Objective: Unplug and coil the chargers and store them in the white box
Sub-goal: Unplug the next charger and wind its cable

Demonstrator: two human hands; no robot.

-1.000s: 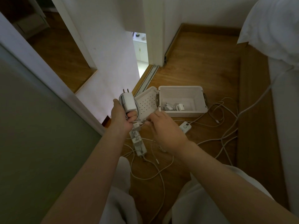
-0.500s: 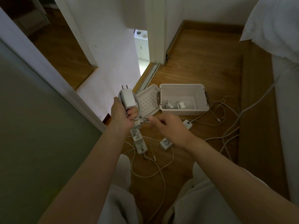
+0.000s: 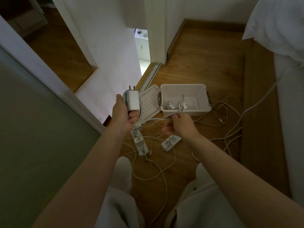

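**Charger cable being wound, open box just ahead**

The white box (image 3: 194, 112) stood open on the wood floor (image 3: 205, 60), just beyond both hands. The left hand (image 3: 122, 112) gripped the white charger (image 3: 133, 100) upright, prongs up, with cable loops around its body. The right hand (image 3: 180, 126), nearer the box, pinched the cable (image 3: 156, 119), which ran roughly level between the hands. The next wrap would likely follow the charger's long axis, before a short forward reach to the box.

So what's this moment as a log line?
phase: coiling | left hand: grips charger | right hand: pinches its cable | white box: open
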